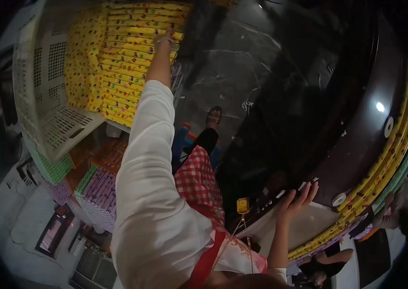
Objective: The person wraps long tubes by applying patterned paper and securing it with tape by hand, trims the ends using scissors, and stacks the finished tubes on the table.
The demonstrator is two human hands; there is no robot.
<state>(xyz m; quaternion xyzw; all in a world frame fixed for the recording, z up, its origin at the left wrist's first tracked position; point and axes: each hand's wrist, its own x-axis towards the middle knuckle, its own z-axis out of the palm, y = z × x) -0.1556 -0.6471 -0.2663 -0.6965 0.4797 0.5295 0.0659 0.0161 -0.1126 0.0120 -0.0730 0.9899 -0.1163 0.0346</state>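
Observation:
My left hand (165, 37), with a band at its wrist, reaches far out to a tall stack of yellow printed folded cloth (131, 72). It touches the stack near its edge, and at least one finger is stretched out. The fingers are small in view, and I see nothing held. On the other side, my right hand (300, 198) rests with its fingers spread on the edge of a dark table or machine top (331, 173). Small pale marks or controls lie beside its fingertips, too small to name.
A pale plastic crate (64, 127) stands tilted beside the yellow stack. Below it are stacks of purple patterned folded cloth (100, 190). Yellow cloth rolls or folds (382, 159) line the curved right side. A blue stool (180, 139) is by my legs. Another person (326, 265) is lower right.

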